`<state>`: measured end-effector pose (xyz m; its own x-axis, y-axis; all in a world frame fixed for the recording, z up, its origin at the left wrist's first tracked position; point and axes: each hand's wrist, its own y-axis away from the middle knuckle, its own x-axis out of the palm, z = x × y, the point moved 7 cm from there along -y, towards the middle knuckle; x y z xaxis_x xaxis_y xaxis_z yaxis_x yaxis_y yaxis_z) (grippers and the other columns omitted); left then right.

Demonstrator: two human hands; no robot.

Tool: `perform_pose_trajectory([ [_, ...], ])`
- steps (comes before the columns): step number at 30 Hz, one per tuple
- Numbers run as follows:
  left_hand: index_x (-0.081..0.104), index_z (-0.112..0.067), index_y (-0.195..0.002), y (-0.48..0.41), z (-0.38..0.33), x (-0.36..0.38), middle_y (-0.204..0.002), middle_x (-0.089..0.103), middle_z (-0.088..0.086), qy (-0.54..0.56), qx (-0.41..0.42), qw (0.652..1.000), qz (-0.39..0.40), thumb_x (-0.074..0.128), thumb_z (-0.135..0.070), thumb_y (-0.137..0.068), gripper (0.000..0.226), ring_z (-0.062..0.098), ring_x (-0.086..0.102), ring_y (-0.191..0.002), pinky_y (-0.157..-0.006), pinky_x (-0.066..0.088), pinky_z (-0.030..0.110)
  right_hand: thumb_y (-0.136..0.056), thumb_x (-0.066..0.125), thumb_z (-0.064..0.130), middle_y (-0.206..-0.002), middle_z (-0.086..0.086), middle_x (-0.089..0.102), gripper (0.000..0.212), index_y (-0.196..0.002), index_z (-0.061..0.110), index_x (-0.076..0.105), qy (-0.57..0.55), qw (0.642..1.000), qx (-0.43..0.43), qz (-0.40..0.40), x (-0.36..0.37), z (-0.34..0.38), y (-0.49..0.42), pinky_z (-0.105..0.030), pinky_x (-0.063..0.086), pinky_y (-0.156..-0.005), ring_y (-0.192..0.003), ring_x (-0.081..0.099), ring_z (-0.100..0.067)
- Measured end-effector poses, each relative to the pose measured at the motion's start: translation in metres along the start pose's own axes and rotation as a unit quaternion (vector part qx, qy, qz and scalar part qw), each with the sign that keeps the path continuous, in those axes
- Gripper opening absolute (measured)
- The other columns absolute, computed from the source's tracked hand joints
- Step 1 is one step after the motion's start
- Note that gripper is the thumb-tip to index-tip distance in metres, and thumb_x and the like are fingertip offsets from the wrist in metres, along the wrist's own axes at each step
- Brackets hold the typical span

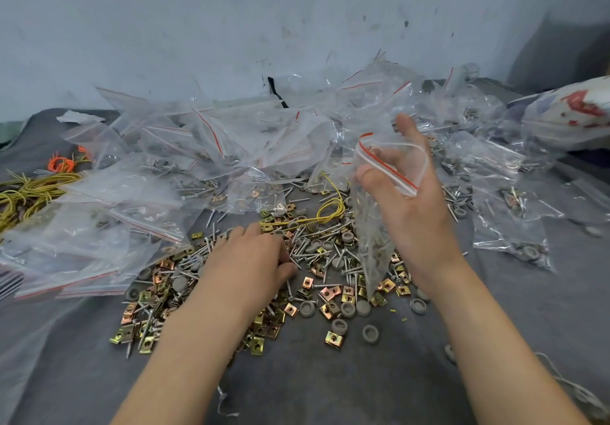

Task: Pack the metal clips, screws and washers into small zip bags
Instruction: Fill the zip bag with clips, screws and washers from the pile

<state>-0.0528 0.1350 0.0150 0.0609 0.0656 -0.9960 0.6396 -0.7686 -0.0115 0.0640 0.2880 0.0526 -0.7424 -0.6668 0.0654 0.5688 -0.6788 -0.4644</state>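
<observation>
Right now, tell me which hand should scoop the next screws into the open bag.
Left. The left hand lies on the loose screws, while the right hand holds the zip bag with its mouth open.

- Fingertips of the left grip [254, 254] are buried in the loose screws [317, 252]; we cannot tell whether they hold anything.
- Contents of the raised zip bag [373, 226] blur behind its plastic.
- Patterned bundle [574, 114] is cut off by the right edge.
- Yellow cords [29, 190] run off the left edge.
- Rear bags [231, 147]: contents too small to name.
</observation>
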Motion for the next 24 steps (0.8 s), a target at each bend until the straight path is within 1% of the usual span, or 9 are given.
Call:
perform_pose_trajectory([
  [4, 0.063, -0.025, -0.113, -0.002, -0.006, 0.004, -0.120, 0.052, 0.002, -0.058, 0.002, 0.998, -0.034, 0.050, -0.046, -0.098, 0.029, 0.023, 0.048, -0.117, -0.099, 0.042, 0.038, -0.098, 0.063, 0.005, -0.109, 0.007, 0.064, 0.068, -0.156, 0.010, 0.027, -0.003, 1.000, -0.004, -0.001, -0.002, -0.002, 0.000, -0.006, 0.046, -0.083, -0.102, 0.061, 0.010],
  [6, 0.062, -0.022, -0.112, -0.002, -0.009, 0.004, -0.118, 0.052, 0.002, -0.072, 0.011, 0.996, -0.050, 0.045, -0.040, -0.100, 0.028, 0.023, 0.049, -0.115, -0.098, 0.042, 0.037, -0.098, 0.063, 0.005, -0.111, 0.003, 0.063, 0.067, -0.156, 0.008, 0.028, 0.004, 1.000, -0.008, 0.002, -0.002, -0.001, 0.000, -0.005, 0.044, -0.084, -0.104, 0.060, 0.011],
  [8, 0.062, -0.023, -0.110, -0.004, -0.007, 0.002, -0.114, 0.055, -0.001, -0.034, 0.020, 0.998, -0.057, 0.044, -0.039, -0.100, 0.027, 0.020, 0.053, -0.110, -0.096, 0.045, 0.037, -0.098, 0.064, 0.006, -0.110, 0.011, 0.065, 0.068, -0.155, 0.007, 0.028, 0.003, 1.000, -0.012, 0.001, -0.002, -0.001, 0.000, -0.005, 0.044, -0.085, -0.105, 0.060, 0.011],
  [11, 0.064, -0.027, -0.100, -0.007, 0.008, -0.009, -0.094, 0.065, -0.011, 0.199, 0.001, 0.978, -0.068, 0.051, -0.041, -0.098, 0.019, 0.006, 0.063, -0.083, -0.076, 0.052, 0.031, -0.097, 0.064, 0.007, -0.101, 0.037, 0.065, 0.068, -0.155, 0.005, 0.029, -0.001, 1.000, -0.015, 0.002, -0.002, -0.001, -0.001, -0.006, 0.045, -0.085, -0.104, 0.061, 0.010],
  [13, 0.067, -0.027, -0.097, -0.010, 0.019, -0.014, -0.086, 0.072, -0.011, 0.380, -0.027, 0.921, -0.075, 0.056, -0.039, -0.097, 0.016, 0.000, 0.065, -0.072, -0.070, 0.048, 0.024, -0.097, 0.062, 0.005, -0.100, 0.048, 0.060, 0.064, -0.152, -0.001, 0.031, 0.001, 1.000, -0.015, 0.001, -0.002, -0.001, -0.001, -0.003, 0.044, -0.083, -0.100, 0.060, 0.015],
  [14, 0.067, -0.025, -0.098, -0.011, 0.023, -0.012, -0.087, 0.075, -0.011, 0.486, -0.049, 0.870, -0.061, 0.057, -0.037, -0.097, 0.016, 0.000, 0.067, -0.073, -0.071, 0.047, 0.024, -0.098, 0.062, 0.004, -0.100, 0.051, 0.058, 0.062, -0.151, -0.004, 0.032, 0.000, 1.000, -0.014, 0.002, -0.002, -0.001, -0.002, -0.002, 0.043, -0.083, -0.099, 0.059, 0.017],
  [17, 0.066, -0.018, -0.094, -0.012, 0.014, -0.001, -0.093, 0.076, -0.002, 0.746, -0.091, 0.658, 0.045, 0.061, -0.027, -0.092, 0.010, 0.005, 0.068, -0.072, -0.074, 0.048, 0.027, -0.099, 0.061, 0.005, -0.099, 0.056, 0.054, 0.058, -0.150, -0.005, 0.035, 0.003, 1.000, -0.005, 0.005, -0.002, -0.001, -0.003, 0.000, 0.042, -0.081, -0.102, 0.057, 0.022],
  [18, 0.064, -0.018, -0.094, -0.012, 0.011, 0.000, -0.095, 0.076, -0.001, 0.783, -0.096, 0.611, 0.065, 0.062, -0.026, -0.089, 0.009, 0.006, 0.068, -0.071, -0.073, 0.050, 0.026, -0.099, 0.061, 0.005, -0.098, 0.055, 0.055, 0.058, -0.150, -0.005, 0.035, 0.003, 1.000, -0.002, 0.006, -0.002, -0.002, -0.003, 0.000, 0.042, -0.081, -0.101, 0.057, 0.022],
  [24, 0.062, -0.015, -0.100, -0.010, -0.001, 0.000, -0.098, 0.075, 0.002, 0.874, -0.106, 0.462, 0.109, 0.067, -0.020, -0.081, 0.020, 0.009, 0.067, -0.071, -0.065, 0.055, 0.020, -0.096, 0.064, 0.010, -0.111, 0.015, 0.064, 0.061, -0.147, -0.009, 0.038, 0.023, 1.000, -0.012, 0.003, -0.007, -0.002, -0.005, 0.000, 0.041, -0.084, -0.104, 0.053, 0.026],
])
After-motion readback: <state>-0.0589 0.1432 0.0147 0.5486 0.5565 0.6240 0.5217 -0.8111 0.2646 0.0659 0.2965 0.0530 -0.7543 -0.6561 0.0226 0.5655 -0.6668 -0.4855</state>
